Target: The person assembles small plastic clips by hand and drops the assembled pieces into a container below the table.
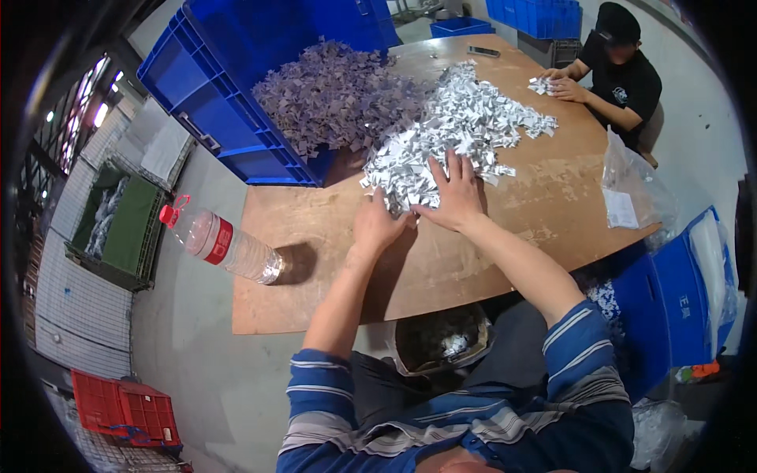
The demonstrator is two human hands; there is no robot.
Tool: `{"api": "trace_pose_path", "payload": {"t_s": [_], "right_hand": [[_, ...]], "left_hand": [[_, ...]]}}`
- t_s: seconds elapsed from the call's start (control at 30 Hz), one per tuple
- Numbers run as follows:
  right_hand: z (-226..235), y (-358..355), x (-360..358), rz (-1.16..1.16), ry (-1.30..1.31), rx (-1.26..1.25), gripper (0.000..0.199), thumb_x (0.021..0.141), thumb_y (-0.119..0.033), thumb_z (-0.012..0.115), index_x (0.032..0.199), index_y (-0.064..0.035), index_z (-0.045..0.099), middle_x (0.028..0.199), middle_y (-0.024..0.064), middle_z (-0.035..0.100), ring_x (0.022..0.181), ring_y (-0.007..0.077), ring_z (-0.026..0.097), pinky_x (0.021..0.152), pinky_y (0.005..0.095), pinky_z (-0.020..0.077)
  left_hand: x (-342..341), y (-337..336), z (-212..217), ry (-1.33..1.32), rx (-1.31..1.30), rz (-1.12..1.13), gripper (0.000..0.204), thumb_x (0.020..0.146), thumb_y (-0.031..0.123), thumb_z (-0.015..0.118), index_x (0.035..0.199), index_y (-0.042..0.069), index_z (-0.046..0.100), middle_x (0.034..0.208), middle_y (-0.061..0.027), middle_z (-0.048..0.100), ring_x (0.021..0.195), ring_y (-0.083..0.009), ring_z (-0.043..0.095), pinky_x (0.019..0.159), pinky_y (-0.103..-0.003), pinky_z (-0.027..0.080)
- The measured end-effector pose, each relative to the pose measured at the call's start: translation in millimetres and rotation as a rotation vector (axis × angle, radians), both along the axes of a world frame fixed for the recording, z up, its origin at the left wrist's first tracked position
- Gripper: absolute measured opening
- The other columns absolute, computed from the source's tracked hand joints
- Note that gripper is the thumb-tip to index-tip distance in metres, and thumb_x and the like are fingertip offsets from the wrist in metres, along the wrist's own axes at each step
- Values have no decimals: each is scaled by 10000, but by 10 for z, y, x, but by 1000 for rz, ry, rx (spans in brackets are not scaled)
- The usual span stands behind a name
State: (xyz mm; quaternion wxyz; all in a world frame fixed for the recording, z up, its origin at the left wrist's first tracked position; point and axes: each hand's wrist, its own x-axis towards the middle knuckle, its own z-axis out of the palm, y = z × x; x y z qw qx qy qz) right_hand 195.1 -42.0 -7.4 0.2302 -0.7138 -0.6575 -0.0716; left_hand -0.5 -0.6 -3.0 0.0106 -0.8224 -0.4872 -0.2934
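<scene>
A heap of small white and silvery metal-like pieces [465, 110] lies on the wooden table [315, 217]. My right hand [453, 197] rests on the heap's near edge, with fingers spread over the pieces. At the near left edge of the same heap is my left hand [378, 223], its thumb held apart from the fingers and its fingertips partly hidden among the pieces. The two thumbs come close together. Behind my left hand, a blue crate [236, 102] lies tipped on its side, and more of the small pieces [339, 98] spill from its mouth onto the table.
A large water bottle [221, 240] with a red cap stands at the table's left. Across the right corner sits a person [627, 87] with both hands at a few pieces. A plastic bag [635, 185] hangs near the right edge, a bin [430, 347] is below, and a phone [483, 51] lies at the back.
</scene>
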Motion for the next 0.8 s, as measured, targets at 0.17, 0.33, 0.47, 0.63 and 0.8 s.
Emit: {"api": "trace_pose_path", "payload": {"t_s": [0.17,0.33,0.47,0.63,0.8], "right_hand": [[-173,315,118,120,37,174,978,772,-557,767,1581,-197,352,1566,227,327,1391,458,362,1086,546,409],[21,319,389,237,33,171,843,805,-455,766,1535,-195,435,1481,187,451,1303,369,478,1028,471,472],[176,257,351,230,-106,297,694,820,-387,755,1440,-167,532,1406,156,533,1222,326,555,964,438,506],[311,69,53,268,-58,211,381,822,-324,736,1122,-94,685,1160,138,688,982,327,679,801,425,546],[143,-110,22,435,47,-219,349,835,-388,710,962,-65,665,865,167,715,773,387,677,720,458,535]], "left_hand": [[-105,213,-80,-103,-306,-58,666,794,391,822,1284,-4,604,1033,-204,675,840,-329,675,740,-396,556],[-261,137,321,-110,-510,-29,459,785,317,848,1075,11,666,871,-135,692,746,-267,667,689,-349,541],[-181,93,222,-25,-537,-89,370,785,278,841,982,12,676,818,-112,677,695,-252,639,659,-344,523],[-226,103,-7,-50,-436,-317,299,784,243,825,911,15,678,788,-104,652,677,-246,602,655,-344,506],[-118,116,-78,-144,-353,-424,207,794,185,786,864,24,676,772,-92,635,681,-233,577,665,-338,495]]}}
